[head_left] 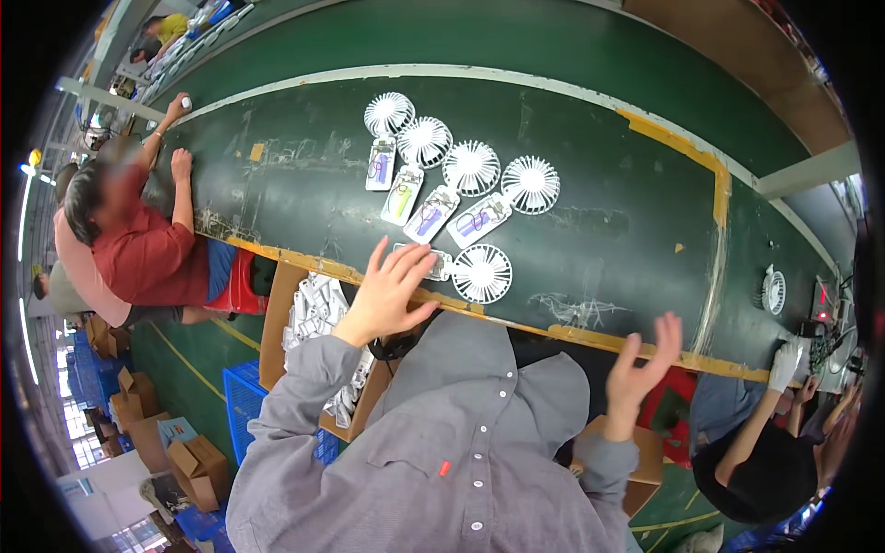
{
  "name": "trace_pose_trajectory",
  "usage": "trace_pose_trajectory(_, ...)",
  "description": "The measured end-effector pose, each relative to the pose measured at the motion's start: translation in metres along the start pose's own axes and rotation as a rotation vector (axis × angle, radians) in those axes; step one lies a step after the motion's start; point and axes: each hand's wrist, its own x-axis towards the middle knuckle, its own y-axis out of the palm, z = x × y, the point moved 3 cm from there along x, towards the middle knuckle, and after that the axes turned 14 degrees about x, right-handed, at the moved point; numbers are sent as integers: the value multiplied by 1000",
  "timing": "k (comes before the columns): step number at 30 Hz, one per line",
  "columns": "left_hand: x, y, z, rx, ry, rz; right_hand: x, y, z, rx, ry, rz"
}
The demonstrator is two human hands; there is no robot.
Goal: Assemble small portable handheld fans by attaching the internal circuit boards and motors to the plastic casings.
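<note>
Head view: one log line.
left hand: open over nearest handheld fan, contact unclear; right hand: open, empty; four more fans: on workbench

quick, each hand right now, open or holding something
Left hand: open, at the handle end of the nearest white fan; touch unclear.
Right hand: open, holding nothing.

A loose, long-sleeved, grey cloth shirt filled the 6 o'clock side, fastened by small, round, white buttons. At 9 o'clock from that row sat a small, rectangular red tag. The creased left sleeve lay toward 8 o'clock, the right sleeve toward 5. Left hand and right hand were bare.
</note>
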Motion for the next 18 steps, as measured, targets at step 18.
trace_pose_trajectory(18, 42, -6, -158, -2346, -224, 424, -75, 23, 83, 1248, 717, -129)
